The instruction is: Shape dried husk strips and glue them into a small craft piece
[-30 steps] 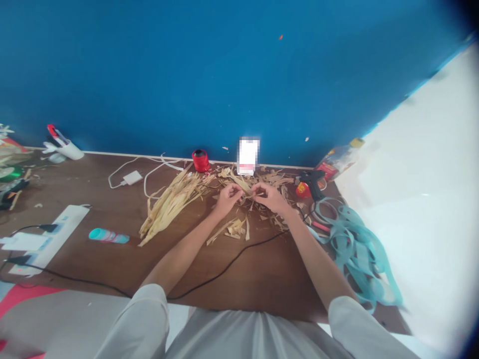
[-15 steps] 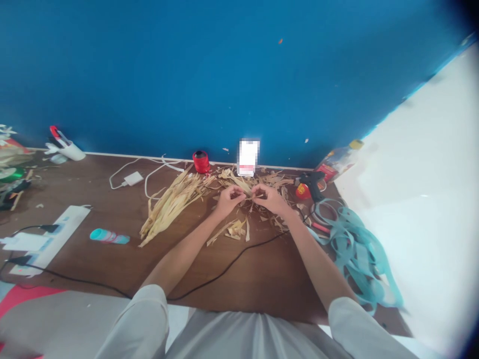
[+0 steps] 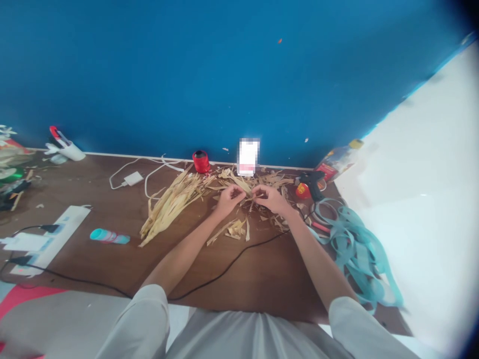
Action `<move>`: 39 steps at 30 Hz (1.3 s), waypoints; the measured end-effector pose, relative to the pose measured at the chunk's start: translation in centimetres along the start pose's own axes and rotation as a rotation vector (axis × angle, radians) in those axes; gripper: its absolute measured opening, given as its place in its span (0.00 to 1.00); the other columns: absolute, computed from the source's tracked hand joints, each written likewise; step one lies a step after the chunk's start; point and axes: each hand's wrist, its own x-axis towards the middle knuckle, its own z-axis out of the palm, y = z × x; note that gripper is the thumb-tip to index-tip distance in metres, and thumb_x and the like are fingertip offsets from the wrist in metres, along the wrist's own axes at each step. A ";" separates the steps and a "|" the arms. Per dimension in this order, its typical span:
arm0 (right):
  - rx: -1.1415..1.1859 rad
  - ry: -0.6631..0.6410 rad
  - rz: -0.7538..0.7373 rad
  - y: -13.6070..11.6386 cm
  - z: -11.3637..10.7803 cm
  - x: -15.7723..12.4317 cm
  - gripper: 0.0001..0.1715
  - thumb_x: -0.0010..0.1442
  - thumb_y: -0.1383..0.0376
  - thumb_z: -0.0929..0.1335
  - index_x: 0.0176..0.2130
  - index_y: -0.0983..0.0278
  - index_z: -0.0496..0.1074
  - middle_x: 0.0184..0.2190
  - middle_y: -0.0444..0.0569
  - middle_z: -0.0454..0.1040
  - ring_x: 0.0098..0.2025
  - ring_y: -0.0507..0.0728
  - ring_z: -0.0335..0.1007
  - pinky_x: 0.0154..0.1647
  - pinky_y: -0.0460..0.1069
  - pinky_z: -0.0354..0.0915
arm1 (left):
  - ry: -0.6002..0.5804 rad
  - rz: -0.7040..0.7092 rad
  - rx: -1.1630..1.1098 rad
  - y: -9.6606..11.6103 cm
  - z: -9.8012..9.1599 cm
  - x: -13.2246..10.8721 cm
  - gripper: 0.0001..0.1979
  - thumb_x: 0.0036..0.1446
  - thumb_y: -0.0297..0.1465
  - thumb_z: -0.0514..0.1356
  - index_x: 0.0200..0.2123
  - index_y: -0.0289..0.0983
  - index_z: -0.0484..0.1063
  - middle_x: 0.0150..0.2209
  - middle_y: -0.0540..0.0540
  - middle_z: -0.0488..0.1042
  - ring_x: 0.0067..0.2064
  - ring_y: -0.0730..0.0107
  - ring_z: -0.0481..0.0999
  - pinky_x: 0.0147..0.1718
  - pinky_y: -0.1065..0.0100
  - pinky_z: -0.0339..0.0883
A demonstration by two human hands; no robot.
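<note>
My left hand [image 3: 231, 199] and my right hand [image 3: 270, 198] face each other over a heap of dry husk scraps [image 3: 279, 182] near the wall. Each has thumb and fingertips pinched together around a pale husk strip [image 3: 245, 185] that lies between them. The exact grip at the fingertips is small and partly hidden. A long bundle of dry husks [image 3: 172, 202] lies to the left of my left hand. Below the hands is a small pile of yellowish husk pieces [image 3: 235, 229].
A bright blurred screen [image 3: 248, 157] stands by the wall beside a red container [image 3: 201, 162]. Rightward are a black glue gun [image 3: 313, 184] and coiled teal ribbon [image 3: 361, 249]. A power strip [image 3: 56, 239] and blue tube [image 3: 110, 236] lie left; a black cord [image 3: 232, 264] crosses the table.
</note>
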 end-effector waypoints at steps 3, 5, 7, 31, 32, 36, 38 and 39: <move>0.020 -0.018 0.003 -0.3 0.1 -0.1 0.14 0.50 0.66 0.69 0.40 0.62 0.70 0.33 0.45 0.73 0.36 0.54 0.70 0.40 0.50 0.66 | -0.099 0.011 0.029 0.4 0.1 -0.2 0.14 0.51 0.38 0.63 0.34 0.34 0.68 0.32 0.48 0.73 0.32 0.73 0.69 0.34 0.70 0.62; 0.034 -0.032 -0.001 -0.6 0.2 -0.2 0.14 0.50 0.66 0.69 0.40 0.62 0.70 0.33 0.45 0.73 0.35 0.54 0.70 0.39 0.50 0.66 | -0.157 0.016 0.046 0.7 0.1 -0.3 0.14 0.51 0.37 0.64 0.34 0.34 0.67 0.32 0.48 0.73 0.31 0.74 0.69 0.33 0.70 0.62; 0.038 -0.046 -0.008 -0.9 0.3 -0.2 0.13 0.50 0.66 0.69 0.39 0.63 0.70 0.33 0.45 0.73 0.35 0.54 0.70 0.39 0.51 0.66 | -0.170 0.023 0.058 0.9 0.2 -0.4 0.13 0.50 0.37 0.64 0.33 0.34 0.67 0.31 0.48 0.73 0.31 0.74 0.69 0.33 0.70 0.62; 0.016 -0.073 0.035 -1.0 0.1 -0.2 0.15 0.50 0.66 0.69 0.41 0.63 0.70 0.34 0.46 0.74 0.36 0.54 0.71 0.40 0.50 0.66 | 0.087 -0.046 -0.136 -0.1 -0.1 0.1 0.14 0.52 0.40 0.62 0.32 0.34 0.70 0.31 0.45 0.77 0.29 0.74 0.71 0.31 0.70 0.65; 0.017 -0.072 0.033 -1.0 0.1 -0.2 0.15 0.50 0.66 0.69 0.41 0.63 0.70 0.34 0.46 0.74 0.36 0.54 0.71 0.40 0.50 0.66 | 0.081 -0.043 -0.135 -0.1 -0.1 0.1 0.14 0.51 0.39 0.62 0.32 0.33 0.70 0.32 0.45 0.77 0.29 0.74 0.71 0.31 0.70 0.65; 0.015 -0.078 0.031 -1.0 0.1 -0.2 0.15 0.50 0.65 0.69 0.40 0.64 0.70 0.33 0.46 0.74 0.36 0.54 0.71 0.40 0.50 0.65 | 0.073 -0.050 -0.145 0.0 -0.2 0.1 0.13 0.51 0.39 0.62 0.32 0.33 0.69 0.30 0.45 0.77 0.27 0.75 0.70 0.29 0.71 0.63; 0.025 -0.088 0.030 -0.9 0.2 -0.2 0.14 0.50 0.65 0.69 0.40 0.64 0.70 0.33 0.46 0.74 0.35 0.54 0.71 0.39 0.50 0.66 | 0.053 -0.065 -0.148 0.0 -0.1 0.1 0.14 0.51 0.39 0.63 0.30 0.33 0.69 0.29 0.46 0.76 0.26 0.76 0.69 0.28 0.71 0.62; 0.027 -0.090 0.029 -0.8 0.2 -0.2 0.14 0.50 0.65 0.69 0.40 0.64 0.70 0.33 0.46 0.74 0.35 0.54 0.71 0.39 0.50 0.66 | 0.039 -0.074 -0.148 0.0 -0.1 0.0 0.14 0.51 0.39 0.63 0.30 0.33 0.69 0.28 0.46 0.76 0.25 0.76 0.69 0.27 0.71 0.62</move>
